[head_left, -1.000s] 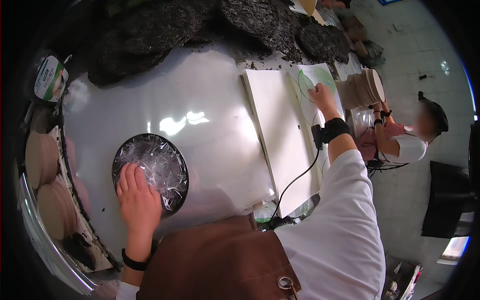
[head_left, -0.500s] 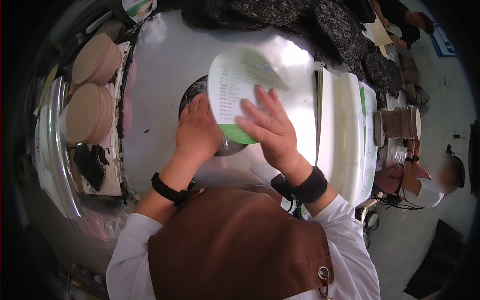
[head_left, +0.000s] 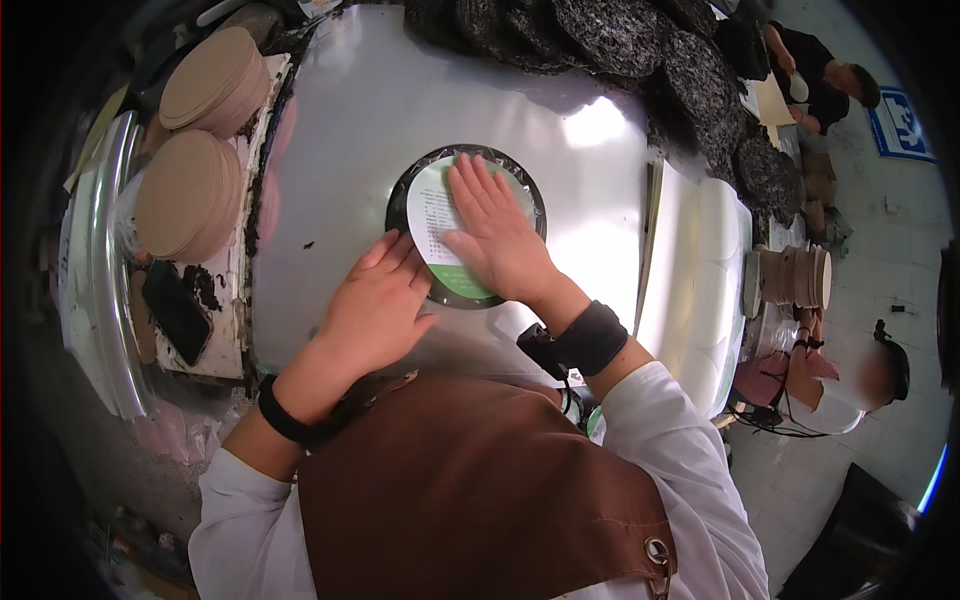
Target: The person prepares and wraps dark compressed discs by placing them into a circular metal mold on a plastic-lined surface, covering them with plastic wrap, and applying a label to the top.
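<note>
A round black disc, glossy as if wrapped in clear film, lies flat on the shiny metal table. On top of it rests a round white and green label, set a little left of the disc's middle. My right hand is flat on the label, fingers stretched out, covering its right part. My left hand touches the lower left edge of the disc and label with its fingertips; its fingers are extended and hold nothing.
Two stacks of tan round boards stand at the left, with a dark phone nearer me. Rough black dried sheets are heaped along the far side. White sheets are piled at the right. Two other people are at the far right.
The label has gone from being held up in my right hand to lying on the black disc. My right hand has flattened onto it, and my left hand has slid back to the edge.
</note>
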The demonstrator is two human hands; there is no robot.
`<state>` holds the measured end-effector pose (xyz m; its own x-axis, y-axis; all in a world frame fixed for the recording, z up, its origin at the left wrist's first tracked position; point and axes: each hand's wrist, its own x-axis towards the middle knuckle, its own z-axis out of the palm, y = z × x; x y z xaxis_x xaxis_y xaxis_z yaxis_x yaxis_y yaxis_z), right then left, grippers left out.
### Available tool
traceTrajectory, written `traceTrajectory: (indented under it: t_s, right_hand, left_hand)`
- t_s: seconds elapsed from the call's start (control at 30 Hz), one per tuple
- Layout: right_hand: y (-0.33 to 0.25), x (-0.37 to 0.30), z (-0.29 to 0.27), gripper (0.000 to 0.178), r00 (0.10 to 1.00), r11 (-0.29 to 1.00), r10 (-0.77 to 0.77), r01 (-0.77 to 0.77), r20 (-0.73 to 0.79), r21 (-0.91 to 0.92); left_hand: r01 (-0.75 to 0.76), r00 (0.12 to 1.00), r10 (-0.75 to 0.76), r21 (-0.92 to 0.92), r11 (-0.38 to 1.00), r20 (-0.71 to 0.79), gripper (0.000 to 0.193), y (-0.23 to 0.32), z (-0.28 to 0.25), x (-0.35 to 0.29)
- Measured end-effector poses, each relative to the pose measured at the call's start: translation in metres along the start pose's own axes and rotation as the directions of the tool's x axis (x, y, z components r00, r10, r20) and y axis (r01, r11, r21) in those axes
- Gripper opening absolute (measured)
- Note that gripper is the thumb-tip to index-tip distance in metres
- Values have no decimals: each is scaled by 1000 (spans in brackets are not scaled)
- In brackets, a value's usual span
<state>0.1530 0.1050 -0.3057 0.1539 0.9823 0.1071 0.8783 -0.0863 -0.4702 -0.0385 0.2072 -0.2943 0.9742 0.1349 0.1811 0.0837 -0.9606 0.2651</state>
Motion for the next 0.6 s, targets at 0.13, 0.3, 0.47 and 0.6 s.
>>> traceTrajectory:
  t_s: [0.13,0.3,0.47,0.6]
  right_hand:
    - [-9,8,12,72,998,984,-9,20,63,-176]
    - [-14,8,13,66,997,984,20,-7,68,-178]
    - [-36,6,13,64,987,947,-77,116,138,-301]
    - [-40,1,-19,59,959,971,-238,229,153,74]
  left_hand:
    - [95,925,-61,-72,993,376,43,0,-11,19]
    - [207,977,-211,-250,946,10,81,-26,0,1]
    - [394,913,-405,-335,856,39,136,-27,17,9]
    - [523,851,-474,-452,723,226,120,-46,-1,10]
